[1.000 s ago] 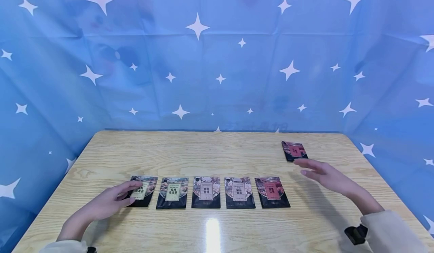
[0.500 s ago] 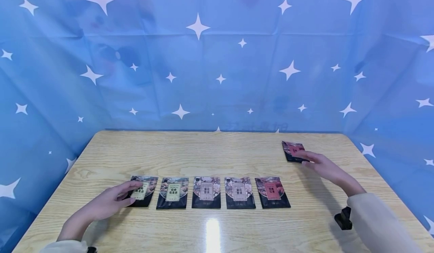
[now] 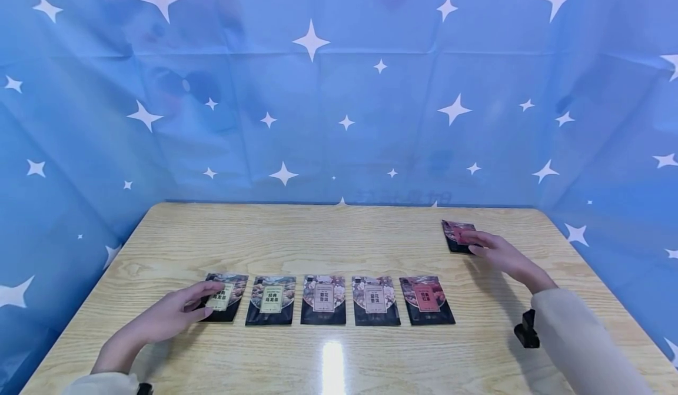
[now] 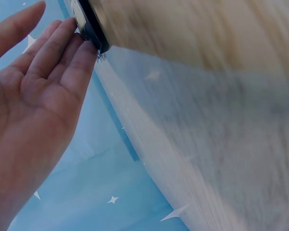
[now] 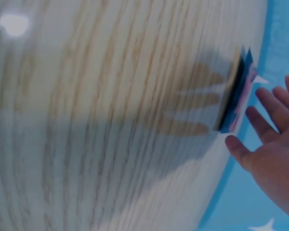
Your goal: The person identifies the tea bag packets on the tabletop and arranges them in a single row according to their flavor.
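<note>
My left hand (image 3: 172, 315) lies over the leftmost green-label tea sachet (image 3: 231, 315), fingers loosely bent; in the left wrist view its fingertips are right at the edge of that sachet (image 4: 92, 26). A red-label tea sachet (image 3: 454, 243) lies alone near the back right of the table. Above its right side reaches my right hand (image 3: 503, 258), and the fingers cover part of the label. From the right wrist, the spread fingertips (image 5: 250, 113) show a small gap from this sachet (image 5: 238, 98). Neither hand grips anything.
Along the row right of my left hand lie another green-label sachet (image 3: 269, 309), two pale-pink-label ones (image 3: 323, 309) (image 3: 376, 309) and a red-label one (image 3: 426, 309). The wooden table (image 3: 296, 236) meets a blue star-print curtain (image 3: 339, 89) behind it.
My right hand has moved left and slightly back, from the near right corner of the far red-label sachet to over its label. The left hand has stayed in place.
</note>
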`<state>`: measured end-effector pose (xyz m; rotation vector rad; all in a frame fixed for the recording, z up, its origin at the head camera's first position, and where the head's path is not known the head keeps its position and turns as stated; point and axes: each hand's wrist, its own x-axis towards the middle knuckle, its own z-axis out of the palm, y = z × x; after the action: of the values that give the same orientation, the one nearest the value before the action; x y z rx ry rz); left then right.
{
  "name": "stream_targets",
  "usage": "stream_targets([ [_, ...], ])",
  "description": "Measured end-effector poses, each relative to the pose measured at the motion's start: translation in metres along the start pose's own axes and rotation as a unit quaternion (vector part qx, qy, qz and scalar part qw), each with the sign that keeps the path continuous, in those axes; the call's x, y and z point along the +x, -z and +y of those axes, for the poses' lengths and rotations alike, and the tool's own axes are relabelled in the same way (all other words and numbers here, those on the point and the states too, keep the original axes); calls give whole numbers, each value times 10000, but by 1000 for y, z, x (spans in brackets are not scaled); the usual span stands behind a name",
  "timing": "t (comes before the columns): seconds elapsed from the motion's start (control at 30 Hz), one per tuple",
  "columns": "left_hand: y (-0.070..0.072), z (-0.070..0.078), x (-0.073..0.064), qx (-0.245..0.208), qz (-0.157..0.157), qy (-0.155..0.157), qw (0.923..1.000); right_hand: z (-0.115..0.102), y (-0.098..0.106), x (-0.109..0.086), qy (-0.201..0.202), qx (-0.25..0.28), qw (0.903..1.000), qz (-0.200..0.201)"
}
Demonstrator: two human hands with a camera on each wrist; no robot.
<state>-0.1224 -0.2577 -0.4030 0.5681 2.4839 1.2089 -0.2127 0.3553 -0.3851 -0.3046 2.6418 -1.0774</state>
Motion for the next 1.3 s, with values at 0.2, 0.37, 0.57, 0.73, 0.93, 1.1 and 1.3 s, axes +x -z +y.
stream_targets([
  [0.2, 0, 1, 2, -26, -58, 15, 10000, 6, -1, 4, -128, 104, 9999, 32],
  [0.37, 1, -3, 2, -67, -50, 44, 10000, 9, -2, 2, -66, 67, 10000, -17],
  [0.57, 1, -4, 2, -127, -72, 48, 9999, 12, 1, -2, 57, -23, 9999, -147],
  [0.73, 2, -5, 3, -148, -88, 62, 9998, 15, 2, -7, 174, -54, 9995, -256],
  [0.93, 1, -4, 3, -106, -28, 65, 9999, 17, 1, -17, 337, -29, 9987, -372],
  [1.1, 0, -3, 2, -87, -15, 70, 9999, 16, 0, -26, 405, -129, 9982, -433],
  [1.3, 1, -4, 2, -177, -74, 80, 9998, 10, 2, -32, 353, -94, 9970, -688],
])
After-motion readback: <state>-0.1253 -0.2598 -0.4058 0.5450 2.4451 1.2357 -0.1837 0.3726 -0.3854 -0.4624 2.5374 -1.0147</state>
